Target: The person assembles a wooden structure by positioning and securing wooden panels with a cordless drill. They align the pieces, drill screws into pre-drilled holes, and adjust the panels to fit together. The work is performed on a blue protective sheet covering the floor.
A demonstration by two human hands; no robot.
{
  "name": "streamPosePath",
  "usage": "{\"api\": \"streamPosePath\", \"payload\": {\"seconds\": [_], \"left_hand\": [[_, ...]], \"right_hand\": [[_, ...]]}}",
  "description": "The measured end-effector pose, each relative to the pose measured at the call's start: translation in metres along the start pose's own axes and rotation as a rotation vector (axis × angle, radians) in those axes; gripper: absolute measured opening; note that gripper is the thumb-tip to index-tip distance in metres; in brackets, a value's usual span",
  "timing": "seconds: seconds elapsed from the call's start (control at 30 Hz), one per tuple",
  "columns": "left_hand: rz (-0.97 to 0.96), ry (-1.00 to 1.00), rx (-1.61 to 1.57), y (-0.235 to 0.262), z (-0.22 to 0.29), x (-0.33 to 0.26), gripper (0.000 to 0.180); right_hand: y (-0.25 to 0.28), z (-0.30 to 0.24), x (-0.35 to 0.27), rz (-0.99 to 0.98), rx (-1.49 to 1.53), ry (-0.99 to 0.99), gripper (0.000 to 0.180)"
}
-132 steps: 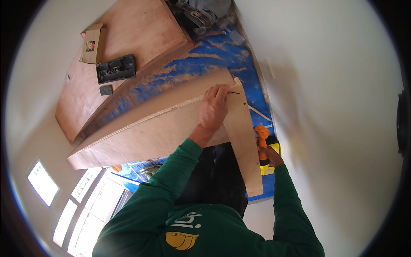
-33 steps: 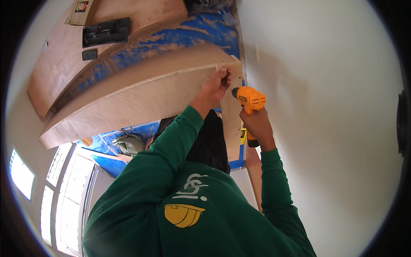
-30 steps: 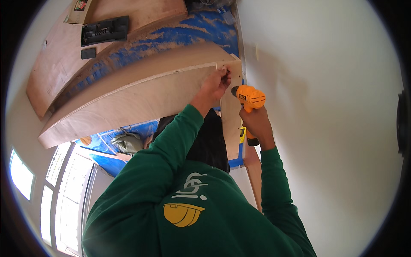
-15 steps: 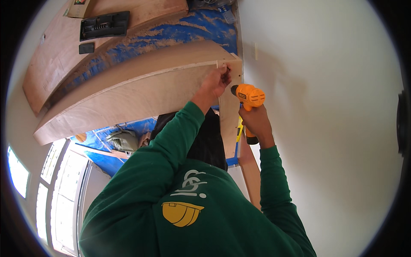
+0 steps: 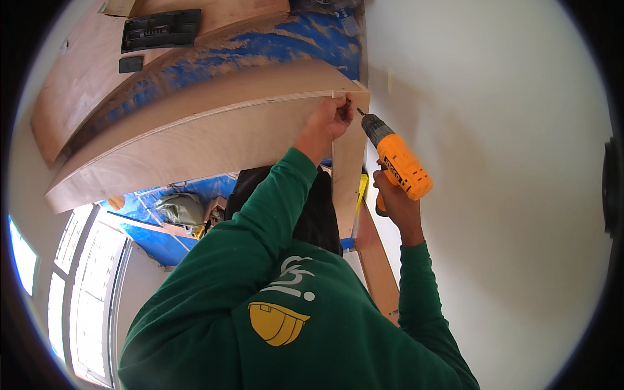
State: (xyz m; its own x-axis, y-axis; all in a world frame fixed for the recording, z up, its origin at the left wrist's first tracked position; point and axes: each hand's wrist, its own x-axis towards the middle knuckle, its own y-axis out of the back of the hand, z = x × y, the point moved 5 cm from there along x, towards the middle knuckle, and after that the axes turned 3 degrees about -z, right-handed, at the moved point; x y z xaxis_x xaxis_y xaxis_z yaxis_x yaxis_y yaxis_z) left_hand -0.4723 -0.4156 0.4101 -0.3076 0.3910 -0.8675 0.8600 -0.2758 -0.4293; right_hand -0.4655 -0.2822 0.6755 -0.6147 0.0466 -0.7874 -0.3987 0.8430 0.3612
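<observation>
My right hand grips an orange and black cordless drill by its handle. The drill's bit points up and left, close to the corner of a plywood panel assembly. My left hand is at that same corner, its fingers curled and pinched together against the wood. Whatever lies between those fingertips is too small to make out. The bit tip is just right of the left fingers, and I cannot tell whether it touches anything.
A white wall rises along the right. Beyond the panel, blue sheeting covered in dust lies on the floor. A black tool case and a dark flat rectangular object rest on another plywood board. A grey-green bag lies below the panel.
The drill has swung from pointing left to pointing up-left, and its bit now shows beside my left fingers. My right hand has lowered slightly; the left stays at the corner.
</observation>
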Motion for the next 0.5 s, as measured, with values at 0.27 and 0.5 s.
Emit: {"api": "streamPosePath", "payload": {"seconds": [0.27, 0.5], "left_hand": [[0.01, 0.003, -0.072, -0.006, 0.001, -0.005, 0.016], [0.023, 0.004, -0.082, -0.005, -0.005, 0.001, 0.015]], "right_hand": [[-0.005, -0.004, 0.022, 0.025, -0.15, 0.06, 0.027], [-0.005, -0.007, 0.03, 0.003, -0.112, 0.062, 0.031]]}}
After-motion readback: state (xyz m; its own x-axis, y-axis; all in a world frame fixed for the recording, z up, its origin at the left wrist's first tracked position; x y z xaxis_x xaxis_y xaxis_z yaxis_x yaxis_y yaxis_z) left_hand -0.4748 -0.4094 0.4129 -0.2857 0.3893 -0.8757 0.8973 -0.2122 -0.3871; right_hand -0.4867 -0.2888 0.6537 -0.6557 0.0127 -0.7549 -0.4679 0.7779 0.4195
